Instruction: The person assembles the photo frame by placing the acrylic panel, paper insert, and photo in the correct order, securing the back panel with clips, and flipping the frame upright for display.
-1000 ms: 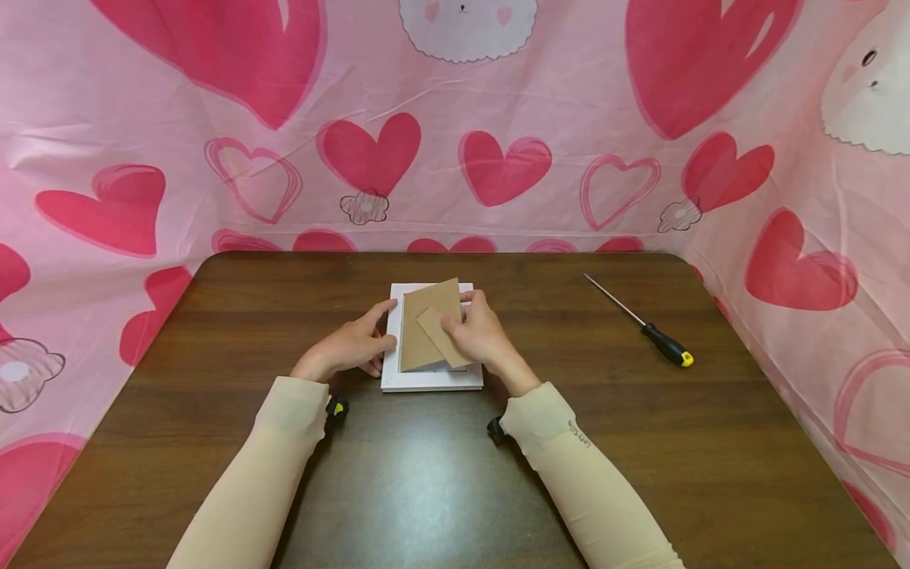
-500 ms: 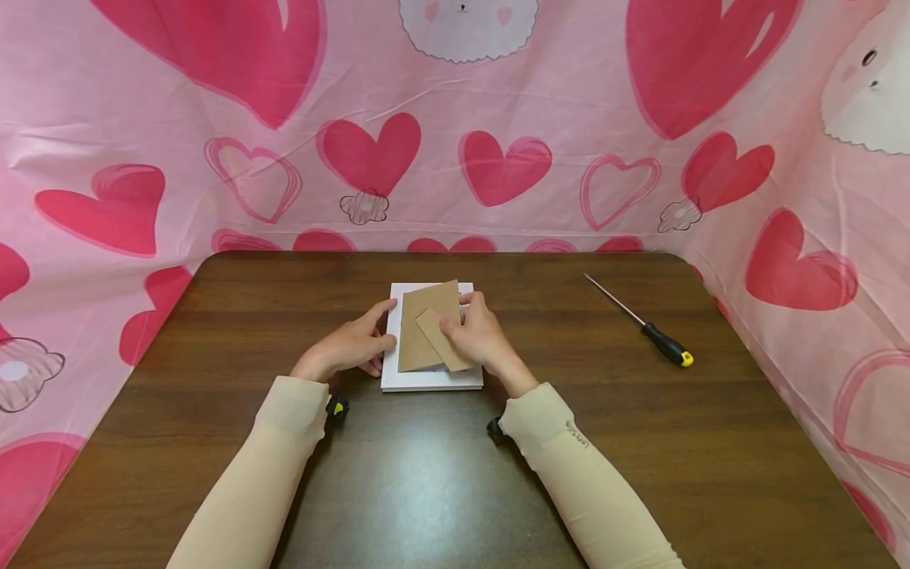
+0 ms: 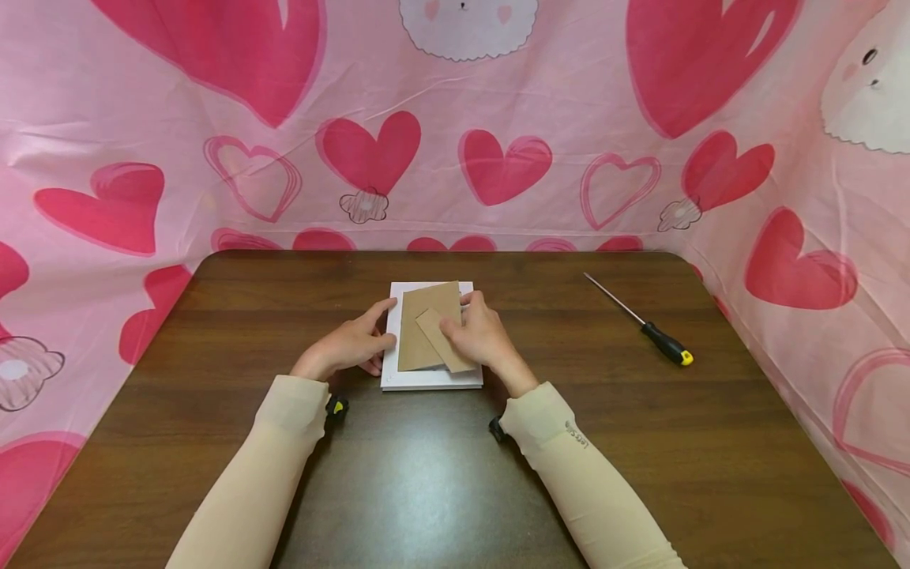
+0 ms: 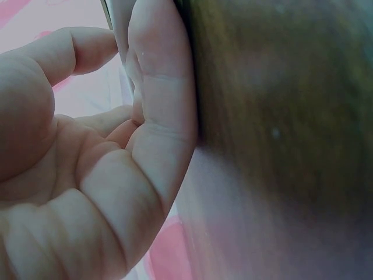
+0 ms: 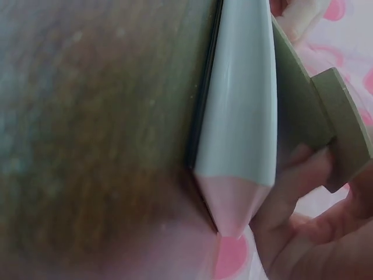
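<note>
A white picture frame (image 3: 432, 381) lies flat at the middle of the table. Over its opening, slightly askew, sits a brown backing board (image 3: 419, 336) with a narrow stand leg (image 3: 448, 349) slanting across it. My left hand (image 3: 347, 346) grips the frame's left edge, thumb on the border; in the left wrist view its curled lower fingers (image 4: 163, 87) lie against the tabletop. My right hand (image 3: 483, 336) pinches the board at its right side, thumb on the leg. In the right wrist view the board (image 5: 297, 99) tilts up from the frame (image 5: 242, 99).
A screwdriver (image 3: 664, 344) with a black and yellow handle lies to the right on the dark wooden table (image 3: 604, 474). Pink cloth (image 3: 434, 95) printed with hearts hangs behind the table and along both sides.
The backing board's top edge and the leg's lower end have come down slightly in my right hand. My left hand and the frame have stayed in place.
</note>
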### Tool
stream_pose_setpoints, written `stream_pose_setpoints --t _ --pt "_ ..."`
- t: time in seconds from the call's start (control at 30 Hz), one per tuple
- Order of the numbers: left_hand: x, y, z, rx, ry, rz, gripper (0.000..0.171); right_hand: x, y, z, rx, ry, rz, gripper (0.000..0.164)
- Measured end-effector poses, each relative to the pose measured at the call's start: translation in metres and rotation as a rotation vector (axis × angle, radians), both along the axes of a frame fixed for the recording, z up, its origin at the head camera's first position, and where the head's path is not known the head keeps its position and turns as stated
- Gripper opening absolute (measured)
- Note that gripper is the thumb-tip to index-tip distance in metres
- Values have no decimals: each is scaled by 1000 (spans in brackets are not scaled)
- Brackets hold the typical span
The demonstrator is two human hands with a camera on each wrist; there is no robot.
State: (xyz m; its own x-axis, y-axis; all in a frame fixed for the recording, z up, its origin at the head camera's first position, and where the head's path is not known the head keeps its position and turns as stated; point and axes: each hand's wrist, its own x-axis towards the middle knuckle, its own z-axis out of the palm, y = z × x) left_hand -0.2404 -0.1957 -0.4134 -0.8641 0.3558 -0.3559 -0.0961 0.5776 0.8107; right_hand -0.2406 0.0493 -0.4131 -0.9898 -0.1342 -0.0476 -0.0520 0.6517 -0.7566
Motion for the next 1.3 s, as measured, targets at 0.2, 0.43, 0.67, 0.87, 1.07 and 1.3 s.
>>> stream_pose_setpoints --t 0.2,0.43,0.67,0.87,1.07,1.3 --pt "1 -1 1 -5 0 3 83 0 -1 1 69 20 -7 52" --pt "1 -1 1 -11 0 3 83 0 -2 1 114 31 -13 53" --pt "0 -1 1 -8 -3 3 82 2 -2 2 147 41 -5 55" --pt "1 -1 1 -3 -4 3 82 1 -2 3 171 42 12 61" --pt "1 0 1 2 -6 3 82 0 2 6 194 45 50 61" --pt "1 0 0 0 -4 3 83 -1 4 6 212 48 68 62"
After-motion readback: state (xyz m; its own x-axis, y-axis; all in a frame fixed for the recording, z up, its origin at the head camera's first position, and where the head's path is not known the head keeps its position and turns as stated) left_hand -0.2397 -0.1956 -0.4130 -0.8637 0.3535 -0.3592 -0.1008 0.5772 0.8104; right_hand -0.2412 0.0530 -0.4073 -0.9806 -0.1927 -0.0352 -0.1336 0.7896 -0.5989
